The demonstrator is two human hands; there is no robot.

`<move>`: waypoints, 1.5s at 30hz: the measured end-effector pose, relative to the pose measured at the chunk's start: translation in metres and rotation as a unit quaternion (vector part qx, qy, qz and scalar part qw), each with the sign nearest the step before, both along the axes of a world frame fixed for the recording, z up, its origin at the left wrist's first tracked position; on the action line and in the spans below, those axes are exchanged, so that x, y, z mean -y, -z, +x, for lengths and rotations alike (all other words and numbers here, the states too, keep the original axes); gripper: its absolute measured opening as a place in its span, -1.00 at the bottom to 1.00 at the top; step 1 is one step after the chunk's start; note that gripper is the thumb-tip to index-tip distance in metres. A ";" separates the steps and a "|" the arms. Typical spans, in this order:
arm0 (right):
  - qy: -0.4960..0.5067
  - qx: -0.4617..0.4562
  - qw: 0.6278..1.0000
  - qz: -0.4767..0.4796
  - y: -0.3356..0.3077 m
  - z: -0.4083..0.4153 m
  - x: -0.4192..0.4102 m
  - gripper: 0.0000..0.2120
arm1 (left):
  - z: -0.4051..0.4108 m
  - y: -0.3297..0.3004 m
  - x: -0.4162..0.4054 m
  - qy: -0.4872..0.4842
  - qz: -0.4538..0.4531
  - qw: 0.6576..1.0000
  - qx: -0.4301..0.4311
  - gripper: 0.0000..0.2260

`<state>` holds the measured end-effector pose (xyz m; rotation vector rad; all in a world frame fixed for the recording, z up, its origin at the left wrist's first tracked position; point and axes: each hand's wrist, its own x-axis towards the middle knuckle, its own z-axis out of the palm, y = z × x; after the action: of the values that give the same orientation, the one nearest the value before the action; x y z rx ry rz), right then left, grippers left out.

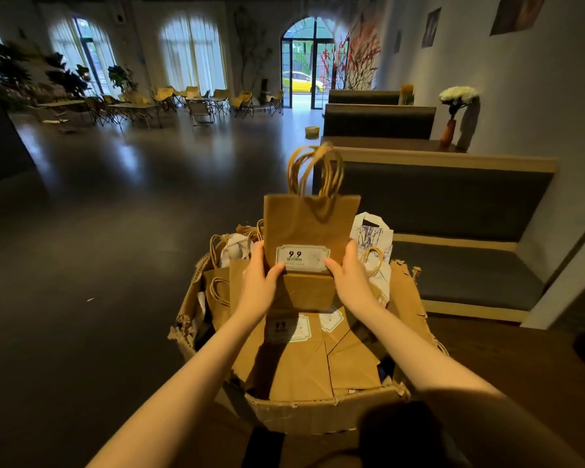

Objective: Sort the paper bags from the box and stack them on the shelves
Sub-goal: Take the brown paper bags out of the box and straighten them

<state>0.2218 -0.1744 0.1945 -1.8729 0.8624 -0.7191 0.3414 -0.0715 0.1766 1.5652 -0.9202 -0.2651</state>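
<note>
Dim café hall, dark floor; torn cardboard box point(318, 410) nearest, holding flat brown paper bags point(304, 363). Above it: left hand point(260, 282) and right hand point(350, 276) pinch one upright brown bag point(309, 224) at its lower edges, thumbs on front. Step: sorting. Next, likely: carry to shelves, none in view

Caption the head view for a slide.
Both hands, left hand and right hand, hold a flat brown paper bag upright above a torn cardboard box.
</note>
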 end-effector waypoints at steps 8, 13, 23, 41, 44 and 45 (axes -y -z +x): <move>0.003 -0.049 0.999 0.023 0.036 0.009 -0.009 -0.50 | 0.002 0.031 0.003 0.018 0.066 0.996 -0.060 -0.48; 0.022 0.010 1.000 -0.008 0.019 0.015 -0.004 -0.54 | 0.003 0.018 0.010 -0.029 0.044 0.998 -0.037 -0.65; 0.063 0.139 0.988 -0.002 -0.030 -0.037 0.009 -0.64 | -0.041 -0.040 0.023 0.060 -0.010 0.998 -0.028 -0.58; 0.121 0.107 0.983 0.082 0.013 -0.291 0.069 -0.64 | -0.279 -0.011 0.081 0.156 0.061 0.983 -0.075 -0.47; 0.101 0.095 0.983 0.120 0.024 -0.324 0.074 -0.72 | -0.305 0.003 0.081 0.142 0.079 0.984 -0.072 -0.47; 0.095 0.090 0.982 0.139 0.027 -0.332 0.076 -0.76 | -0.310 0.009 0.080 0.139 0.089 0.983 -0.075 -0.48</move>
<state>-0.1104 -0.2501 0.1676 -1.4692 0.9779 -0.8249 0.0311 -0.1514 0.1673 1.5528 -1.0165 -0.6701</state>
